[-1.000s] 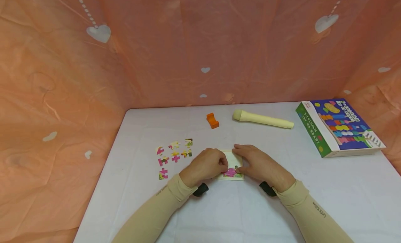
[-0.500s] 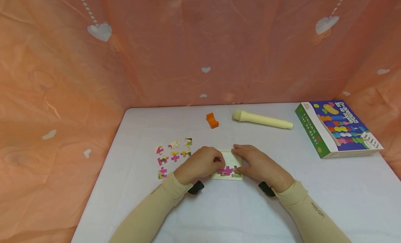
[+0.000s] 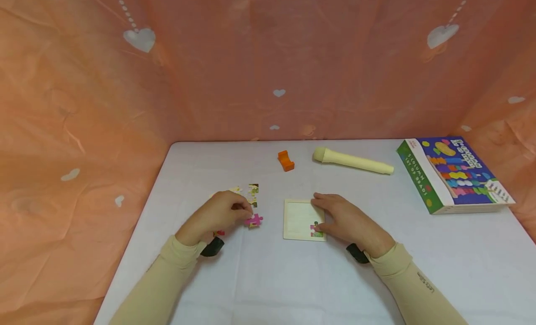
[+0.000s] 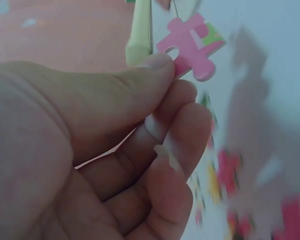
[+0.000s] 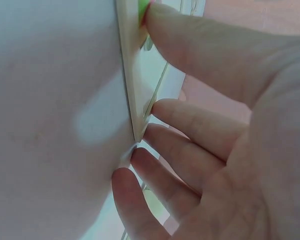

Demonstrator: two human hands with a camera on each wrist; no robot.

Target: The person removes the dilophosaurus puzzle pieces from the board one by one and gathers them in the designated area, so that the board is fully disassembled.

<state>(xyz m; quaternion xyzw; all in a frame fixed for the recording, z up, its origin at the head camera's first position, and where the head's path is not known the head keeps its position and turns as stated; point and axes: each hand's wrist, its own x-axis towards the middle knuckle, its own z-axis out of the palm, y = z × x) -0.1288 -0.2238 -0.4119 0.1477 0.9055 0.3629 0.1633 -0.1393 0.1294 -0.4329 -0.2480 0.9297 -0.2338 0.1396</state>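
In the head view my left hand (image 3: 217, 214) pinches a pink jigsaw piece (image 3: 253, 220) above the table, left of a shallow square puzzle tray (image 3: 296, 218). The left wrist view shows that piece (image 4: 192, 47) between thumb and forefinger, its face marked with white and green. A pink and green jigsaw piece (image 3: 316, 233) lies in the tray's near right corner. My right hand (image 3: 349, 220) rests at the tray's right side. Its thumb (image 5: 172, 30) touches the corner piece, and the fingers are spread along the tray's edge, fairly straight.
Several loose jigsaw pieces (image 3: 253, 189) lie left of the tray, partly covered by my left hand. Behind stand an orange curved block (image 3: 286, 161) and a pale yellow toy microphone (image 3: 353, 161). A bead-set box (image 3: 456, 173) lies at the far right.
My left hand has lifted the pink piece out of the tray and carried it left toward the loose pieces. The right hand has stayed at the tray's right side.
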